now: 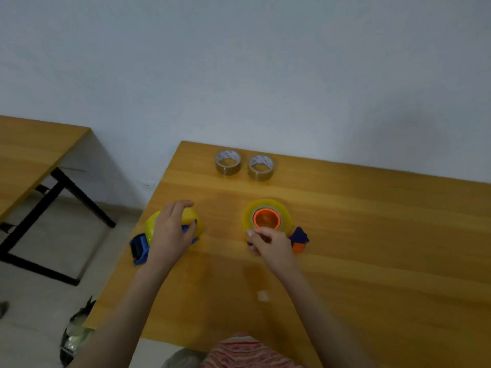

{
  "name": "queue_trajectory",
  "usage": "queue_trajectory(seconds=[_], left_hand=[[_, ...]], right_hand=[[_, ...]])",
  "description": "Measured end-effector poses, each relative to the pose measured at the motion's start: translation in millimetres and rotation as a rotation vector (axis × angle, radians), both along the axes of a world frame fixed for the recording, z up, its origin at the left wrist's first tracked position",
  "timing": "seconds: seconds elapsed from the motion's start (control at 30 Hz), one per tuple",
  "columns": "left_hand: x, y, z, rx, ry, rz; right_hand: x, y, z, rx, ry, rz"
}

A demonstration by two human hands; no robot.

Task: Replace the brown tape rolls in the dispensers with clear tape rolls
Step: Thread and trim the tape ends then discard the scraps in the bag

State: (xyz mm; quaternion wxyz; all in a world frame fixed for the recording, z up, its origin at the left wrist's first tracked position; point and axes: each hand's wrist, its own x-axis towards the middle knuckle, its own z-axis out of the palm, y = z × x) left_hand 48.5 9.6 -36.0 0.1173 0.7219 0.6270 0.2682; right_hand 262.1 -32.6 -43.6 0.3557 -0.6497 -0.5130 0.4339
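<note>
Two brown tape rolls (228, 162) (261, 167) stand side by side near the table's far edge, outside the dispensers. The left blue dispenser (139, 248) lies near the table's left edge with a clear, yellowish roll (153, 221) on it; my left hand (171, 231) rests over that roll, fingers curled around it. The right dispenser (299, 238), blue and orange, carries a clear roll (285, 217) on an orange hub (266, 218). My right hand (268, 244) sits at that roll's near edge, fingers pinched together at the dispenser; what they hold is hidden.
The wooden table (372, 248) has a small scrap of tape (263, 296) near the front. A second table (32, 150) with black legs stands to the left across a gap. A dark bag (75, 330) lies on the floor at lower left. The wall is close behind.
</note>
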Motion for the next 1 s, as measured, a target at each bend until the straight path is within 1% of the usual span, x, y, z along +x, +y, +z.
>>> queue_trajectory(seconds=[0.07, 0.13, 0.2, 0.27, 0.33, 0.43, 0.57, 0.63, 0.73, 0.8, 0.9, 1.0], left_hand=[[-15, 9, 0, -0.063, 0.063, 0.033], [-26, 18, 1, -0.201, 0.085, 0.103], [-37, 26, -1, -0.363, 0.121, 0.126], [-49, 33, 0, -0.501, 0.142, 0.103], [-57, 39, 5, -0.605, 0.108, 0.055], [-64, 45, 10, -0.677, 0.055, 0.001], [-72, 50, 7, -0.795, -0.178, -0.005], [-73, 50, 10, -0.812, -0.274, 0.009], [-75, 50, 3, -0.842, -0.488, 0.122], [-78, 49, -3, -0.897, -0.647, 0.201], [-74, 38, -3, -0.967, -0.865, 0.219], [-70, 29, -11, -1.027, -1.127, 0.228]], right_hand=[[-11, 0, -3, -0.012, 0.013, 0.002], [-21, 0, -6, -0.030, 0.025, -0.026], [-32, 4, -8, -0.060, 0.053, -0.106], [-46, 11, -8, -0.102, 0.101, -0.173], [-61, 19, -7, -0.146, 0.155, -0.194], [-84, 26, -10, -0.242, 0.168, -0.142], [-114, 27, -15, -0.364, 0.156, 0.006], [-126, 29, -12, -0.376, 0.143, 0.097], [-135, 35, -3, -0.320, 0.122, 0.146], [-137, 40, 0, -0.269, 0.064, 0.146], [-138, 46, 2, -0.202, 0.000, 0.165], [-141, 49, 5, -0.154, -0.031, 0.192]])
